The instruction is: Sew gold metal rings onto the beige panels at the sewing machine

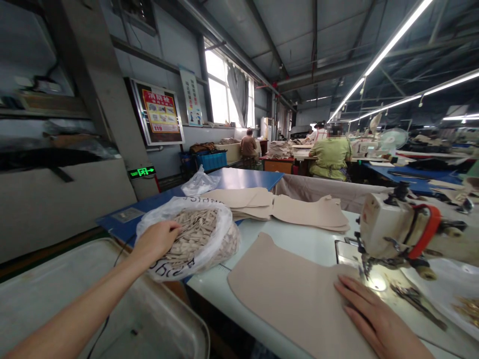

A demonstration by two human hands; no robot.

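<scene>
My left hand (159, 240) reaches over the rim of a white plastic bag (224, 219) filled with small beige fabric strips (196, 229). Its fingers are drawn together against the strips; whether a strip is between the fingertips is hidden. Flat on the sewing table lies a large beige fabric panel (284, 289) with curved edges. My right hand (374, 309) rests on the panel's right edge, fingers stretched out and slightly apart. Just beyond those fingertips stands the sewing machine (389, 229), its needle area lit by a small lamp.
Stacked beige panels (310, 212) lie at the back of the table. On the machine's right are scissors (417, 301) and a clear bag with small brass-coloured parts (467, 306). A big plastic bin (168, 309) stands at lower left. Co-workers (331, 154) sit farther back.
</scene>
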